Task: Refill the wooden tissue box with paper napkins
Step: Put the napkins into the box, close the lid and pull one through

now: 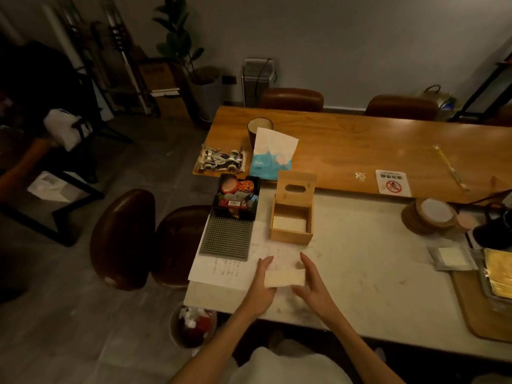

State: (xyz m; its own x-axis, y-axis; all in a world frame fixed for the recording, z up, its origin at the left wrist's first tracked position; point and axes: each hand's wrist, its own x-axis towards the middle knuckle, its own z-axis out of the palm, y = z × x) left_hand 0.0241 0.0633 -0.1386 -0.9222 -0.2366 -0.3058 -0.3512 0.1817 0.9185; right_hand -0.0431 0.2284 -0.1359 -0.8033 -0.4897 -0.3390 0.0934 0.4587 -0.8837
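The wooden tissue box [291, 236] stands on the white table with its slotted lid [296, 187] tipped up at the back. A few pale napkins [289, 223] lie flat inside it. Nearer to me, a small stack of napkins [284, 278] is held between my left hand [263, 284] and my right hand [313, 284], one palm on each end, just above the table. The stack is about a hand's length in front of the box.
A printed sheet [224, 270] and a grey studded mat [225, 236] lie left of my hands. A black bin of small items [237, 200], a blue tissue pack [271, 159] and a toy car [221, 160] sit behind. Coasters [429, 217] and a tray [479, 300] are at the right.
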